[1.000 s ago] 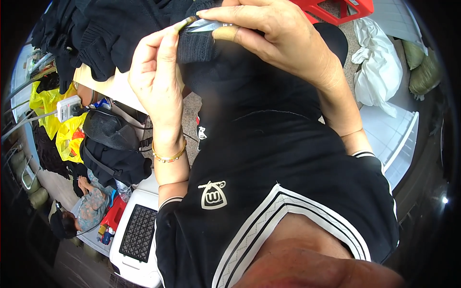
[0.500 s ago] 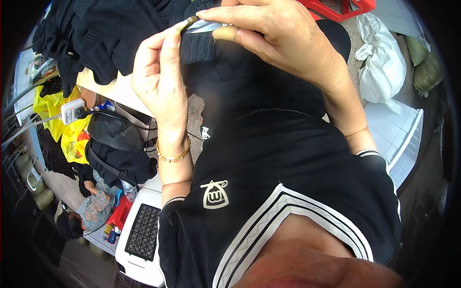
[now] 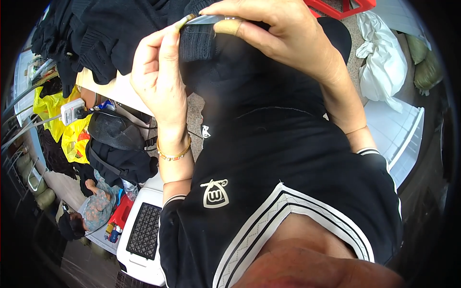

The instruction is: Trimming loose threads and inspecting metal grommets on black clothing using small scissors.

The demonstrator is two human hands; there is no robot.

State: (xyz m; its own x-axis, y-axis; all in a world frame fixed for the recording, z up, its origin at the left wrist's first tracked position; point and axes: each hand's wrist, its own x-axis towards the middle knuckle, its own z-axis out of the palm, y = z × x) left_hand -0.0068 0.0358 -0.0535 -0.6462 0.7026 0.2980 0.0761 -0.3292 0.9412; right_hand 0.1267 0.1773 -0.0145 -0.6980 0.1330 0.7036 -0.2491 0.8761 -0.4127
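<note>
Right hand [image 3: 283,33] grip pinches blade [image 3: 206,19], lying level, tip toward left hand [image 3: 161,81].

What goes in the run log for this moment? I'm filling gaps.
left hand: pinches dark knit garment | right hand: holds small metal tool at its edge

A dark ribbed knit cuff [image 3: 196,42], black or deep navy, is held up near the top of the view, pinched at its upper edge between the left hand [image 3: 158,81] at its left end and the right hand [image 3: 283,36] at its right. Along that pinched edge lies a small metal blade [image 3: 204,19], flat and roughly level, its tip just under the left fingertips, its other end under the right fingers
</note>
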